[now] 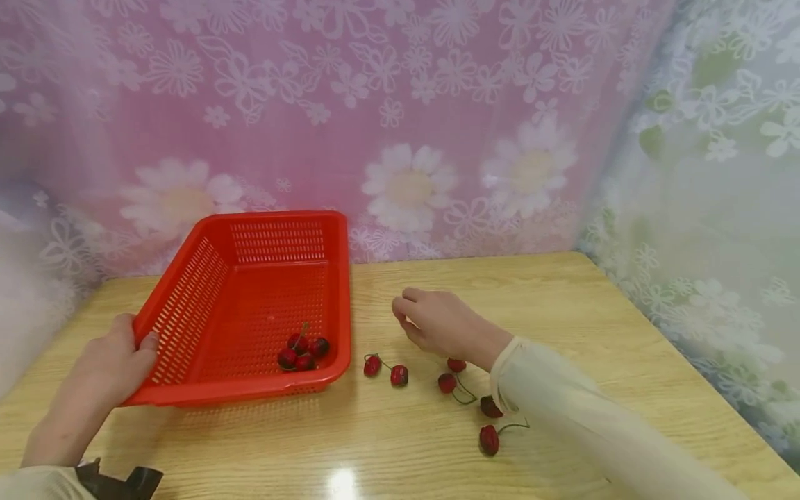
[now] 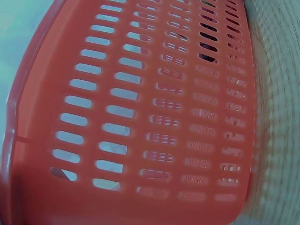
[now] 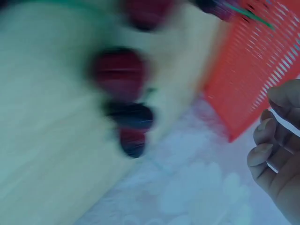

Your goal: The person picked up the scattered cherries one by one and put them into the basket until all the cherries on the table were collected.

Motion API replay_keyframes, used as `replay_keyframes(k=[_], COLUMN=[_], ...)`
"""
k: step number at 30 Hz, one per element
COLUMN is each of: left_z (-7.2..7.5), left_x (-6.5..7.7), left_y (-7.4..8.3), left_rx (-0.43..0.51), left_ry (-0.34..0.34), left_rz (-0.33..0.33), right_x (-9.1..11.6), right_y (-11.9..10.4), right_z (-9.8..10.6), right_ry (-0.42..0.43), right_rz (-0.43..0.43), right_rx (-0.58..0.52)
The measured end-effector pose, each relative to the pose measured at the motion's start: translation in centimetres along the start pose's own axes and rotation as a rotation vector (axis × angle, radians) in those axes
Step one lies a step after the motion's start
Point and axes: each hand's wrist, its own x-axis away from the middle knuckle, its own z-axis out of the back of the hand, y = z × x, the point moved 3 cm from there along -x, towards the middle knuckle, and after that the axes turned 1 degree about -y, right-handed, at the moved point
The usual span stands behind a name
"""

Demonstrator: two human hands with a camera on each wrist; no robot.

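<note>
My left hand [image 1: 115, 361] grips the near left side of a red plastic basket [image 1: 346, 292], thumb over the rim. Fine slots cover the basket's wall [image 2: 140, 105], which fills most of the left wrist view. Inside, several dark red cherries [image 1: 305, 361] lie together in the near right corner. My right hand [image 1: 440, 321] hovers over the table right of the basket, its fingers loosely bent with nothing visible between them. Cherries joined by a green stem [image 1: 399, 376] lie between basket and hand. Below my right wrist are more cherries [image 1: 446, 382], blurred in the right wrist view [image 3: 119, 75].
The light wood table [image 1: 400, 444] ends at the back against a pink floral curtain [image 1: 400, 125]. A pale floral sheet [image 1: 719, 243] hangs along the right side. One stemmed cherry [image 1: 489, 440] lies nearest the front, beside my right sleeve [image 1: 575, 396].
</note>
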Motion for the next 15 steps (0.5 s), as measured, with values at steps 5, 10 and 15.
replay_keyframes(k=[5,10,15], left_z=[0.1,0.1,0.2], left_x=[0.1,0.1,0.1], left_y=[0.2,0.3,0.3], left_rx=[-0.007,-0.006,0.002], left_ry=[-0.009,-0.014,-0.025], left_rz=[0.006,0.012,0.014], right_x=[5.0,9.8,14.0], right_y=[0.8,2.4,3.6], right_z=[-1.2,-1.7,-1.6], right_ry=[-0.053,-0.066,-0.184], right_rz=[-0.019,-0.138,-0.294], right_rx=[-0.013,-0.098,-0.231])
